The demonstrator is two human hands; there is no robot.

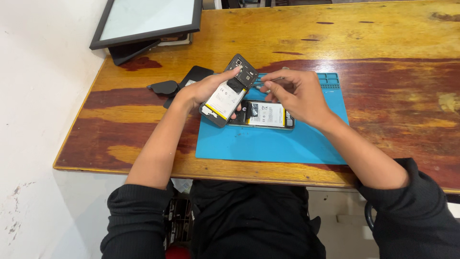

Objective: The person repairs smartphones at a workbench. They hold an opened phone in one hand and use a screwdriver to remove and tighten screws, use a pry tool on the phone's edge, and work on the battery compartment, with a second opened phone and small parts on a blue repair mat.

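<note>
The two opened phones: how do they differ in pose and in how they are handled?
The held phone is tilted up off the mat in the left hand; the second phone lies flat on the blue mat. The right hand brings a thin tool to the held phone, while the second phone is partly hidden under that hand. Both have the back removed, showing a white battery.

A worn wooden table [383, 52] with reddish stains carries a blue work mat [287, 141] near its front edge. On the table's far left corner lies a black-framed panel [143, 21], and just left of the mat sit dark flat covers [179, 84].
</note>
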